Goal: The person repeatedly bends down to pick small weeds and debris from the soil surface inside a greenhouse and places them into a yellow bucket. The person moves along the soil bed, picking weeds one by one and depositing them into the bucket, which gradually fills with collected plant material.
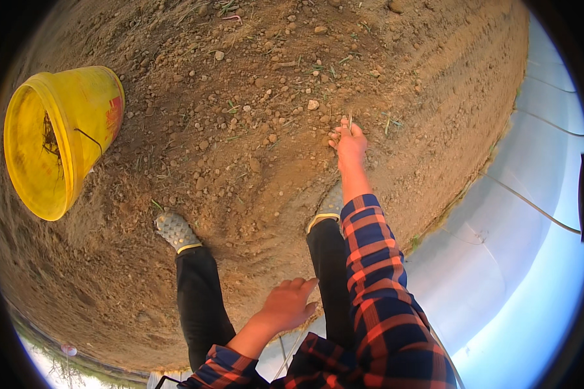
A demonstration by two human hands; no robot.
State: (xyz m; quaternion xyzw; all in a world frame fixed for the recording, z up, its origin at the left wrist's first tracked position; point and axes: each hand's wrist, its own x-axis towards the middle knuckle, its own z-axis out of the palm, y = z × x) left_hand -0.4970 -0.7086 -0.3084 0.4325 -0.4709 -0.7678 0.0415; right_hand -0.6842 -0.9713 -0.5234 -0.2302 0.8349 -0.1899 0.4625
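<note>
My right hand (351,142) reaches out low over the soil, just beyond my right shoe. Pinched in its fingers is a thin pale sliver (350,119), like a dry stalk; its exact kind is too small to tell. Loose brown soil (253,194) with pebbles and scattered green grass bits lies around that hand. Back near my right knee, my left hand (289,304) hovers palm down, thumb apart from the fingers, with nothing in it.
A yellow plastic bucket (95,92) leans over at the left, its mouth towards me, with dry roots or stems (51,138) inside. My grey shoes (177,231) stand on the soil. Translucent plastic sheeting (491,233) with curved hoops forms a wall on the right.
</note>
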